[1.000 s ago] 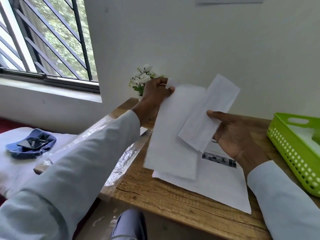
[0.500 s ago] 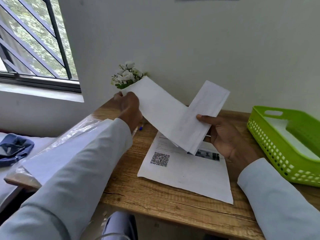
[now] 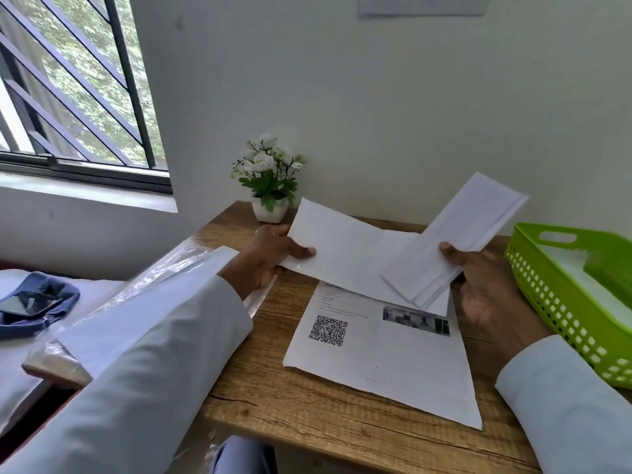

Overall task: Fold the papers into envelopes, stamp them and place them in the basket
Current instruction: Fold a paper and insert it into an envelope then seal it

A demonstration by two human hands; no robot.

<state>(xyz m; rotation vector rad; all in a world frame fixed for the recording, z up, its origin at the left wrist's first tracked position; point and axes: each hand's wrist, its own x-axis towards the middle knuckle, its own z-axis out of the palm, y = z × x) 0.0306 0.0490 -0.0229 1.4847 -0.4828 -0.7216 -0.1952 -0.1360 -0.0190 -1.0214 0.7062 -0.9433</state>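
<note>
My left hand (image 3: 270,258) grips the left end of a white paper sheet (image 3: 345,254), held nearly flat just above the wooden table (image 3: 307,405). My right hand (image 3: 478,285) holds a folded envelope (image 3: 458,234) that slants up to the right and overlaps the sheet's right end. Under both lies a printed page (image 3: 383,364) with a QR code and a small photo. The green basket (image 3: 561,302) stands at the table's right edge with white paper inside.
A small white pot of white flowers (image 3: 268,179) stands at the table's back edge by the wall. A clear plastic sleeve with paper (image 3: 113,319) lies under my left forearm. A blue cloth with a phone (image 3: 34,306) rests on a white surface at the left.
The sheet has come down from upright to almost flat over the table, my left hand lowering with it. The envelope stays in my right hand. The view has shifted.
</note>
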